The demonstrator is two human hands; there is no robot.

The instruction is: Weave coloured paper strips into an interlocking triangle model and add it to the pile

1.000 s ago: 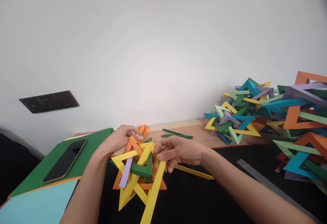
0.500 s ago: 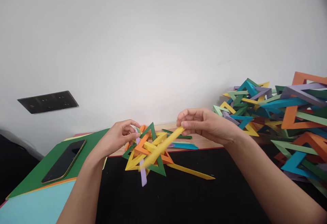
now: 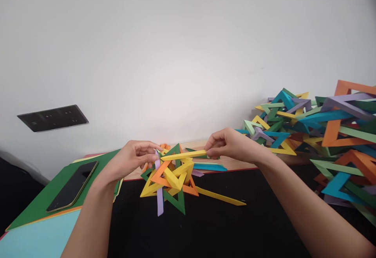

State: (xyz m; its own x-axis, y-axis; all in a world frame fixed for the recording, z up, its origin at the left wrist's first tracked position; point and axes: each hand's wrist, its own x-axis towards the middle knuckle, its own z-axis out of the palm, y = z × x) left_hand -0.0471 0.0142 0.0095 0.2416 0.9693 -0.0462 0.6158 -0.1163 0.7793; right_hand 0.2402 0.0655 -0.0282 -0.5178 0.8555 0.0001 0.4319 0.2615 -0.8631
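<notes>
My right hand (image 3: 221,144) pinches one end of a folded yellow paper strip (image 3: 183,155). The strip's other end reaches over the top of an interlocked paper star model (image 3: 173,173) of green, orange and yellow frames, close to my left fingertips. My left hand (image 3: 136,156) is closed at the model's upper left, with thumb and fingertips on a lilac paper strip (image 3: 159,195) that hangs down the model's left side. Another yellow strip (image 3: 221,197) lies on the black mat, its left end by the model.
Loose blue strips (image 3: 210,167) and a dark green strip lie on the wooden tabletop (image 3: 235,164) behind. Many finished paper models (image 3: 323,124) pile up at right. At left a phone (image 3: 72,185) rests on green paper (image 3: 38,199). A socket panel (image 3: 53,117) is on the wall.
My right hand has swung the yellow strip from a steep slant in front of the model to nearly level across its top. The model has turned slightly; my left hand stays near it.
</notes>
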